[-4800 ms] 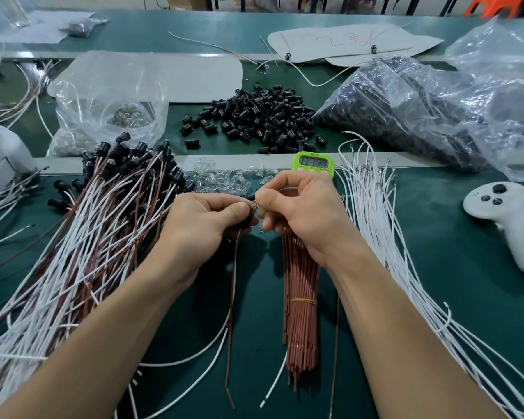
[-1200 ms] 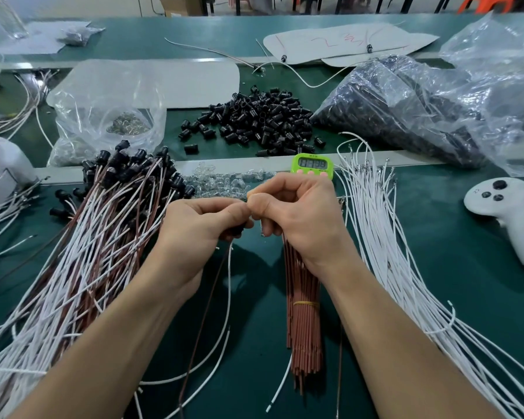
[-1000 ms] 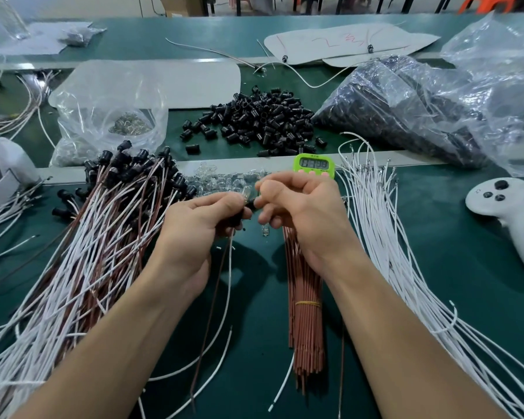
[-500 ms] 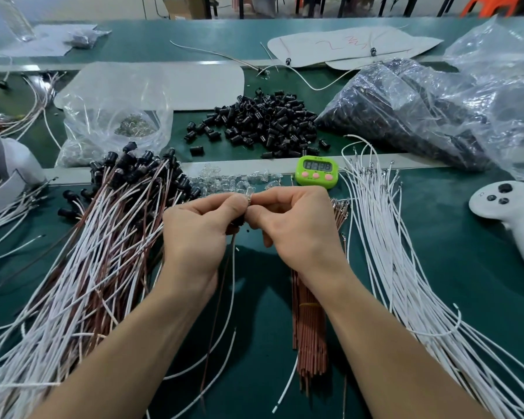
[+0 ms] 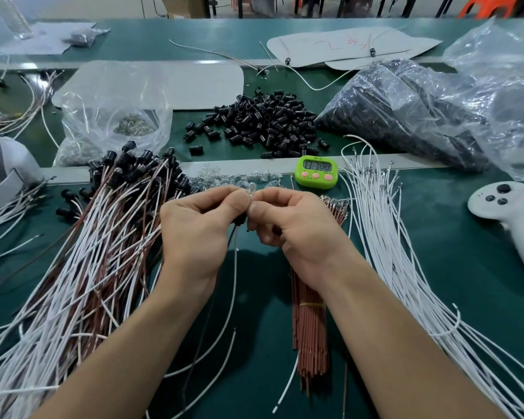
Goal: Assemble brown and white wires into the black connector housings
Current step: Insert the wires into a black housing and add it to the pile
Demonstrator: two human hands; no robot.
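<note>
Above the mat (image 5: 436, 237), left hand (image 5: 197, 237) and right hand (image 5: 297, 234) pinch a black plastic housing (image 5: 241, 220), seemingly.

Glossy black plastic housings (image 5: 263, 122), crinkly clear plastic bags (image 5: 436, 110) — smooth matt green table (image 5: 436, 267).

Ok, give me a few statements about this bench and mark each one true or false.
1. The left hand holds a black housing with wires hanging from it. True.
2. The timer is red. False: it is green.
3. The brown bundle runs beneath the right hand. True.
4. The controller lies far left. False: it lies far right.
</note>
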